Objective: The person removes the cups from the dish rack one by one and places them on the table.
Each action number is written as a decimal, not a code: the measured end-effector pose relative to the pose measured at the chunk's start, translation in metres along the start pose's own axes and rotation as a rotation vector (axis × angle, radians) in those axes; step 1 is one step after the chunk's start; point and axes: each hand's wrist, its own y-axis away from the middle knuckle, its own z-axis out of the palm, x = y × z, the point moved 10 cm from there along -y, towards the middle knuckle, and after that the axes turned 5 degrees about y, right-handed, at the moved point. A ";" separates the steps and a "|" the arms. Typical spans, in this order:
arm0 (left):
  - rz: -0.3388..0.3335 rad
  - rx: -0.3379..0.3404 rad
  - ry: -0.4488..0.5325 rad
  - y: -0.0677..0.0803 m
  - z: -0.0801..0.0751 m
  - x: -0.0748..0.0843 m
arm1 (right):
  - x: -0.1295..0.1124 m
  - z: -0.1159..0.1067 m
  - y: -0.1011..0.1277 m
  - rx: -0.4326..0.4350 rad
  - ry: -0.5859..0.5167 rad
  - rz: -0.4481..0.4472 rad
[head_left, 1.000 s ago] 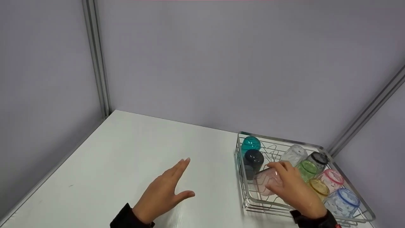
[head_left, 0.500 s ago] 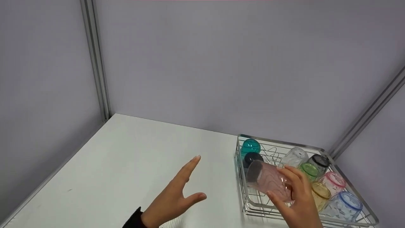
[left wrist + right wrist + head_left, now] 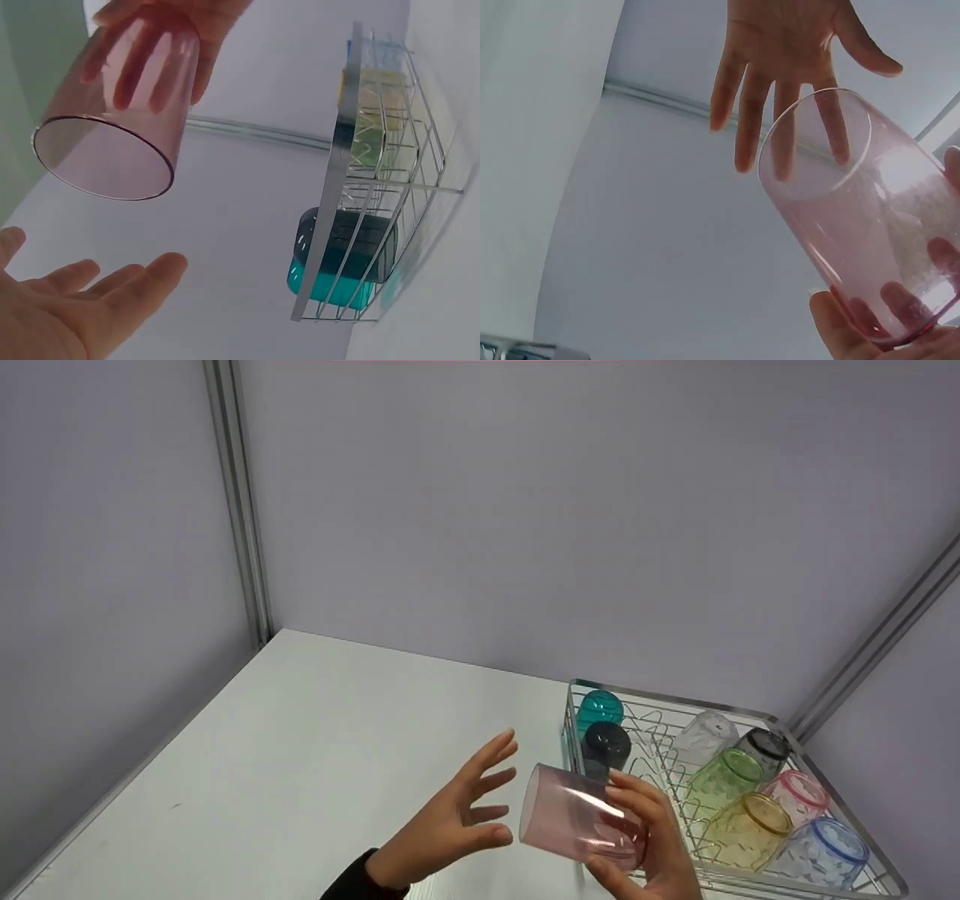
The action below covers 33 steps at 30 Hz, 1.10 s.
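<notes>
Though tilted, pink glass in right hand, apparently base-end inward.

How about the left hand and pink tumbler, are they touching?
Apart: the left wrist view shows a gap between the left hand and the pink tumbler.

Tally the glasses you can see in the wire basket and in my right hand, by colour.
Pink: 2, the held glass and a pink-rimmed glass
Dark: 2, a dark glass and a black-rimmed glass
Teal glass: 1
Clear glass: 1
Green glass: 1
Yellow glass: 1
Blue-rimmed glass: 1
Total: 9
</notes>
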 end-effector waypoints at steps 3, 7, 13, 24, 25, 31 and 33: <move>-0.069 -0.048 0.118 0.002 0.007 -0.009 | 0.003 0.009 0.004 -0.033 -0.126 -0.015; -0.106 -0.081 0.243 0.007 0.015 -0.014 | 0.006 0.017 0.008 -0.066 -0.220 -0.020; -0.117 -0.048 0.283 0.010 0.016 -0.015 | 0.005 0.023 0.011 -0.083 -0.251 -0.028; -0.106 -0.015 0.263 0.009 0.006 -0.007 | 0.002 0.028 0.006 -0.101 -0.206 -0.002; -0.110 -0.014 0.253 0.008 0.004 -0.006 | 0.002 0.027 0.005 -0.096 -0.166 0.012; -0.100 0.031 0.095 0.005 -0.030 0.003 | 0.011 0.016 0.002 -0.052 0.059 0.125; -0.090 0.068 0.011 0.004 -0.048 0.006 | 0.015 0.012 0.003 -0.040 0.078 0.157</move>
